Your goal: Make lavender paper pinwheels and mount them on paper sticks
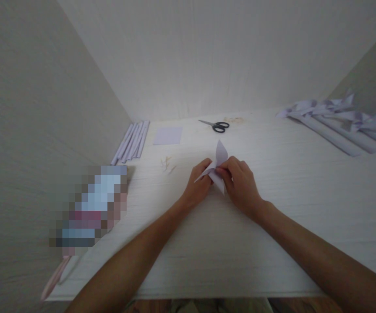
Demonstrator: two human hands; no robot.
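Note:
A white paper pinwheel (221, 153) is held above the middle of the table, its pointed blades standing out in several directions. My left hand (200, 182) is closed around it from the left, fingers partly hidden behind the paper. From the right, my right hand (242, 182) pinches the paper near the pinwheel's centre between thumb and fingertips. Whether a small pin or stick is also between those fingertips I cannot tell. Beyond the hands lies a pair of scissors (219, 127) with black handles, its blades pointing left.
Several rolled paper tubes (132, 141) lie at the back left, beside a flat paper square (167, 135). Thin pale sticks (166, 164) are scattered nearer. Several paper pinwheels on tubes (331, 117) rest at the right. A blurred-out object (93, 208) is at the left wall.

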